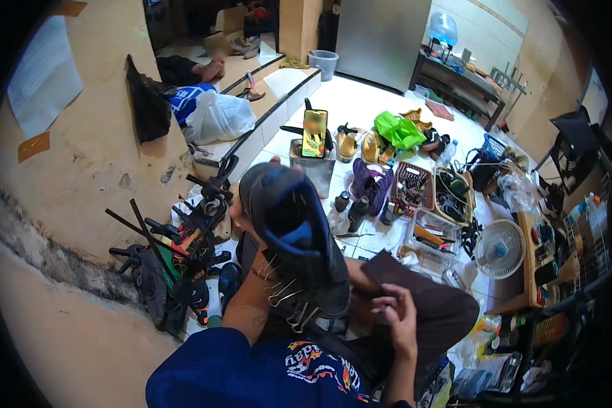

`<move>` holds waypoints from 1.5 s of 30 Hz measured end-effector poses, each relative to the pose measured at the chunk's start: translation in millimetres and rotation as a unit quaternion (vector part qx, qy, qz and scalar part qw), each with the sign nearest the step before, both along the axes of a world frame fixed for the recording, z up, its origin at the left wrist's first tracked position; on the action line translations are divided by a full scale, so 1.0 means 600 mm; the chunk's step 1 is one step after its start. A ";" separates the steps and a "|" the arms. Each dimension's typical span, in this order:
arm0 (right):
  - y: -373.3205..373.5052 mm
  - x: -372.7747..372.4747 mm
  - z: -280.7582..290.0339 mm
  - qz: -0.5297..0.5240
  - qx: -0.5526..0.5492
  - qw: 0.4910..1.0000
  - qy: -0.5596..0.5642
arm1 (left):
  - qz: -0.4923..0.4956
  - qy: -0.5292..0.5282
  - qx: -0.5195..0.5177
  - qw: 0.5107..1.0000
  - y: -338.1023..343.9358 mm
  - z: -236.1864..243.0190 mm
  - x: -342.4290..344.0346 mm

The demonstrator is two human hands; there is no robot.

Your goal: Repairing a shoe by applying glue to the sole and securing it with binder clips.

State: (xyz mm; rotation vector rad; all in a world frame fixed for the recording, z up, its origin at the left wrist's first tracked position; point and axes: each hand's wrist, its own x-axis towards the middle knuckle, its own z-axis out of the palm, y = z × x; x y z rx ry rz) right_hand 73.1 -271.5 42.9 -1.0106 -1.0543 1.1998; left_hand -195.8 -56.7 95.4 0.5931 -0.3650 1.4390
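Cream plaster wall [81, 204], grime-streaked low down, nine o'clock. White-tiled steps [268, 129], dark-edged, eleven. White tile floor [360, 102], brightly lit, one; grey upright panel [381, 41] beyond. Dark table [466, 83] by part-tiled wall [486, 30], two. Wooden unit [517, 302], four.

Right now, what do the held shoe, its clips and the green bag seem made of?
The shoe: perhaps leather or synthetic; dark, smooth-looking surface, fairly dull. The clips: probably metal, from thin, shiny wire handles. The green bag: likely thin plastic, glossy and crinkled.
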 end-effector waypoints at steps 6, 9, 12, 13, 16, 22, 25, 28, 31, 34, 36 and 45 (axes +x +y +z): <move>0.024 -0.068 0.010 0.103 -0.011 0.986 0.129 | 0.248 0.047 -0.105 0.962 0.020 0.007 0.004; 0.044 -0.096 0.037 0.143 -0.025 0.940 0.309 | 0.298 0.083 -0.017 0.951 0.010 0.028 0.011; 0.082 -0.098 0.064 0.016 -0.080 0.981 0.177 | 0.142 0.009 0.142 0.980 -0.014 0.043 0.022; 0.091 -0.089 0.075 -0.007 -0.026 0.990 0.140 | 0.150 -0.035 0.090 0.984 -0.022 0.042 0.032; 0.112 -0.048 0.106 -0.104 0.146 0.979 -0.098 | 0.240 0.027 0.081 0.967 -0.039 0.025 0.051; 0.112 0.002 0.148 -0.209 0.301 0.904 -0.220 | 0.230 0.088 -0.002 0.969 -0.040 -0.047 0.012; 0.103 0.006 0.158 -0.218 0.344 0.866 -0.291 | 0.223 0.098 -0.023 0.970 -0.042 -0.078 -0.006; 0.100 0.009 0.166 -0.204 0.387 0.841 -0.317 | 0.214 0.096 -0.030 0.972 -0.049 -0.085 -0.018; 0.109 0.012 0.174 -0.117 0.430 0.851 -0.280 | 0.199 0.104 -0.035 0.974 -0.065 -0.068 -0.030; 0.118 0.010 0.177 -0.125 0.456 0.809 -0.350 | 0.104 0.258 -0.098 0.956 -0.087 -0.047 -0.035; 0.123 0.007 0.174 -0.119 0.470 0.792 -0.372 | 0.094 0.252 -0.065 0.961 -0.088 -0.041 -0.028; 0.162 0.015 0.100 -0.092 0.408 0.853 -0.311 | 0.080 0.171 -0.271 0.944 -0.094 -0.149 -0.048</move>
